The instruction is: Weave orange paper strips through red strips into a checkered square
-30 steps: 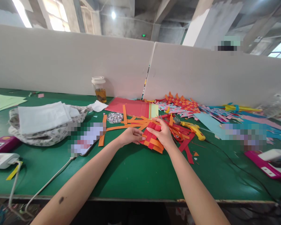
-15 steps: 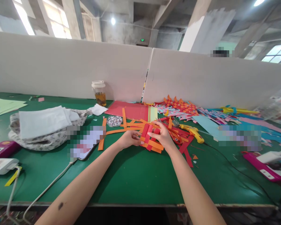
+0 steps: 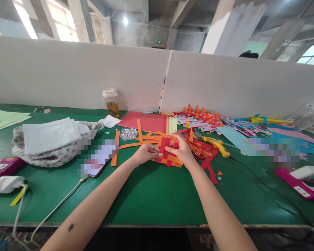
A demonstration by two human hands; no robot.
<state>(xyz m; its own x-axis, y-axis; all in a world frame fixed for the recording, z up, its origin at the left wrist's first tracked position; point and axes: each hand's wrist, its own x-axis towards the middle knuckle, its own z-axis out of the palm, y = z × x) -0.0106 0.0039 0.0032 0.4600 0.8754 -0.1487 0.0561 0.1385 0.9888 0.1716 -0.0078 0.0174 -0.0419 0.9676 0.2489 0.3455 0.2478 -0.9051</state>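
Observation:
Between my hands is a small weave of red and orange paper strips (image 3: 169, 159), held just above the green table. My left hand (image 3: 146, 153) pinches its left edge with thumb and fingertips. My right hand (image 3: 181, 150) grips the far right part, thumb on top of the red strips and fingers behind. Part of the weave is hidden by the fingers. Loose orange paper strips (image 3: 131, 145) lie behind and to the left. Red paper strips (image 3: 211, 171) lie to the right, beside red-handled scissors (image 3: 198, 152).
A yellow glue gun (image 3: 217, 145) with a black cord lies right. A phone (image 3: 102, 158) on a white cable and a cloth bundle (image 3: 54, 139) are left. A lidded cup (image 3: 111, 103) stands by the partition (image 3: 81, 73). Woven paper pieces (image 3: 202, 115) lie at the back.
The red strips on the weave's left side now lie closer together, and less orange shows there. Both hands stay on the weave. The view has shifted slightly.

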